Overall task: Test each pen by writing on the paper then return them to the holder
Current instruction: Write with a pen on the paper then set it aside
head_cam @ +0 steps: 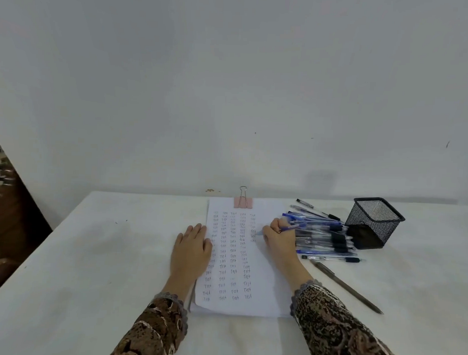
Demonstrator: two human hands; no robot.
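My left hand (192,249) lies flat, pinning the left edge of the paper (266,284), while my right fingers (277,224) pinch a blue pen (294,227) over its right column, where I should press lightly and write small.

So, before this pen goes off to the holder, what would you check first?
1. Pen firmly held: the right hand grips the blue pen. Ok.
2. Sheet steady: the left hand rests flat on the left edge of the paper, and a binder clip clamps its top. Ok.
3. This pen has left a mark: its tip and the writing near it are too blurred to read. Cannot tell.
4. Holder ready: the mesh holder stands upright with its mouth open. Ok.
5. Straight path to the holder: the pile of pens lies between hand and holder, so the pen probably needs lifting over it. Not ok.
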